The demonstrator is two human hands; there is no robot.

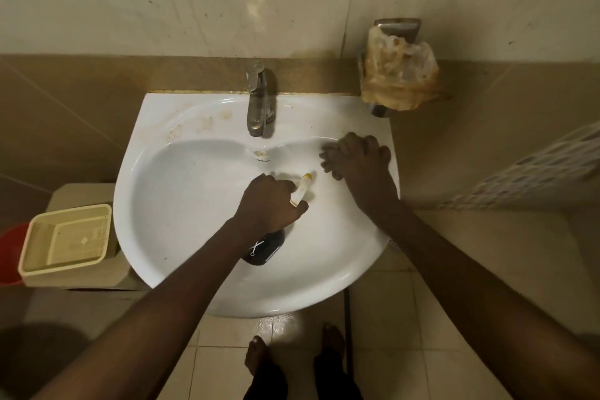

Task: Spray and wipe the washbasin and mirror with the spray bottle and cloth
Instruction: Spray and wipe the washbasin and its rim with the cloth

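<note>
The person stands barefoot at a white washbasin fixed to a tiled wall; both arms reach down over the bowl. The left hand is curled around the neck of a dark spray bottle, gripping it; the bottle's black body pokes out below the wrist, with white markings on it, and its pale nozzle with a yellow tip points up and to the right, across the inside of the bowl. The right hand rests on the basin's right rim, fingers bent and bunched over something pale; it appears to be pressing a cloth there, but the hand covers most of it, so I cannot tell for certain what it grips. A metal tap, spotted and dull, stands at the back centre of the basin; brownish stains mark the ledge to the left of it. On the wall to the right, above the rim, a metal holder carries a crumpled, yellowed plastic bag. To the left of the basin, lower down, sits a cream plastic tray with a red bucket just behind its edge.
</note>
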